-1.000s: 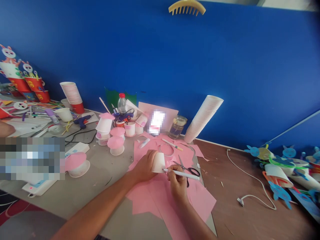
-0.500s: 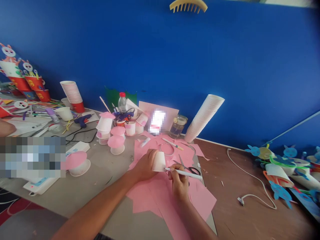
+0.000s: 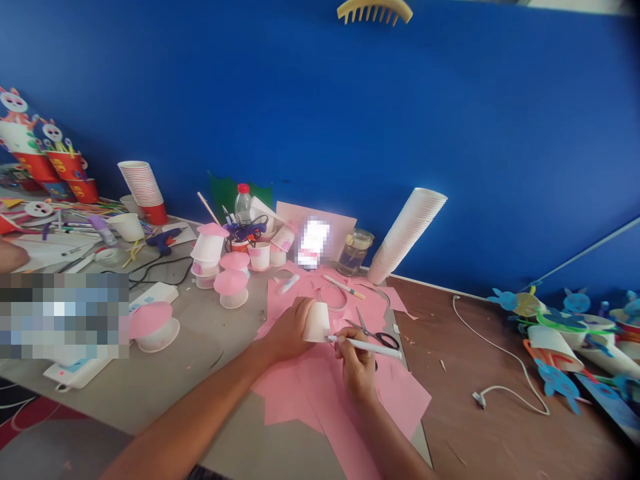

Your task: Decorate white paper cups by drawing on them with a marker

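A white paper cup [image 3: 317, 323] is gripped from its left side by my left hand [image 3: 291, 329]. In my right hand [image 3: 357, 360] is a white marker [image 3: 375, 347], its tip at the cup's lower right edge; whether it touches cannot be made out. Both hands are over pink paper sheets [image 3: 300, 393] spread on the grey table. Close behind my right hand lie scissors [image 3: 381, 338] with black handles, blades apart. A second marker [image 3: 345, 287] and a small white tube [image 3: 289, 284] rest on the pink paper farther back.
Pink-topped cups [image 3: 233, 287] stand left of the paper. A tall leaning cup stack [image 3: 407, 233] and a glass jar [image 3: 355, 252] are behind. A power strip [image 3: 150, 297], glue gun [image 3: 165, 240] and another person's hand [image 3: 13, 255] are at left. A white cable [image 3: 505, 353] lies right.
The whole view has shifted very slightly. Both hands keep their hold on the cup and the marker, with almost no movement between them.
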`<state>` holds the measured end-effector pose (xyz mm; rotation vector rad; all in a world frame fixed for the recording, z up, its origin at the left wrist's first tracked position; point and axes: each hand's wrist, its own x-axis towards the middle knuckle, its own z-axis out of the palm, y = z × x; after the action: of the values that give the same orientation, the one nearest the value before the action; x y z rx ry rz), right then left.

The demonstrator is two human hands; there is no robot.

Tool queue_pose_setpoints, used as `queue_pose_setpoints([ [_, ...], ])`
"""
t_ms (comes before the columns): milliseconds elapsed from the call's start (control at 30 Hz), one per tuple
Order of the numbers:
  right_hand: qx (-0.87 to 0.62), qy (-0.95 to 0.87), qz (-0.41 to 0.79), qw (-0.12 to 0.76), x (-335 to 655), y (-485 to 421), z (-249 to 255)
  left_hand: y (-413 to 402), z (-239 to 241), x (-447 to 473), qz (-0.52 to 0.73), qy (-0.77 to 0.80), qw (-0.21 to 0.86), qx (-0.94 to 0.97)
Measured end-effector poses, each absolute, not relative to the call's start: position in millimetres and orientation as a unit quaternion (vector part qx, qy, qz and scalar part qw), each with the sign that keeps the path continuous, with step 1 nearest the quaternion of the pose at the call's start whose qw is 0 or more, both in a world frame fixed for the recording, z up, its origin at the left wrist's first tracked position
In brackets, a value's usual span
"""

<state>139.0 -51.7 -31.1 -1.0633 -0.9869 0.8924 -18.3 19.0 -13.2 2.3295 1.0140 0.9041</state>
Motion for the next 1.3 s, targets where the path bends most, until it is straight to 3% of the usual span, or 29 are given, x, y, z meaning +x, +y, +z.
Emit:
queue_pose_setpoints([
  [267, -0.499, -0.473, 0.339, 0.642, 137.3, -55.6, -23.8, 18.6, -12.5, -18.0, 0.325, 0.368, 0.217, 0.844],
  [1300, -0.507, -0.482, 0.326, 0.636, 136.9, -54.4, -23.2, 18.0, -12.0, -17.4, 0.329, 0.366, 0.225, 0.841],
])
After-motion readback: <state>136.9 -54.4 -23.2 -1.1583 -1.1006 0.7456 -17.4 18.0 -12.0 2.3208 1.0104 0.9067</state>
